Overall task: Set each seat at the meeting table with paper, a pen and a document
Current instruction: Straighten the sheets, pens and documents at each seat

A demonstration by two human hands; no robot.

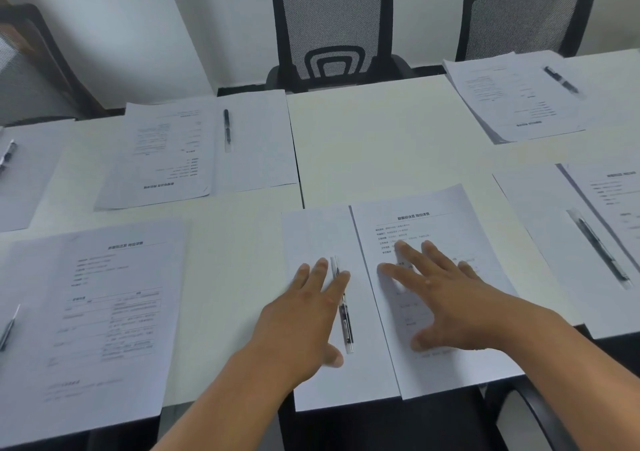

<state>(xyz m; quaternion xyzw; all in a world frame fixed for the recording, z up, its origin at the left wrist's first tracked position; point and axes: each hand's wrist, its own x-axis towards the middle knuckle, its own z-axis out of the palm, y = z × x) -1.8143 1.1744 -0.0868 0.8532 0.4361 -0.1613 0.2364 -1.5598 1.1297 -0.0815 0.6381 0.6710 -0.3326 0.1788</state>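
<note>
At the lower centre of the frame, the left hand (pixel 308 315) lies flat and open on a blank sheet of paper (pixel 311 236), its fingers spread beside and partly over a clear pen (pixel 343 307) that rests lengthwise on the sheet. Just to the right, the right hand (pixel 446 295) is also open and gripping nothing, palm down on a printed document (pixel 426 218) whose left edge overlaps the blank sheet.

To do this step well, I judge the hands should press lightly and slide both sheets square to the near edge of the tabletop (pixel 381 132), keeping the pen from rolling (its barrel is round).

Counting left to right: seven place settings show at least in part, two at the left edge, two left of centre, this one, and two at the right. Seven pens are visible, one per setting. Five printed documents are readable. Two mesh chairs (pixel 332 21) stand behind the far side.
</note>
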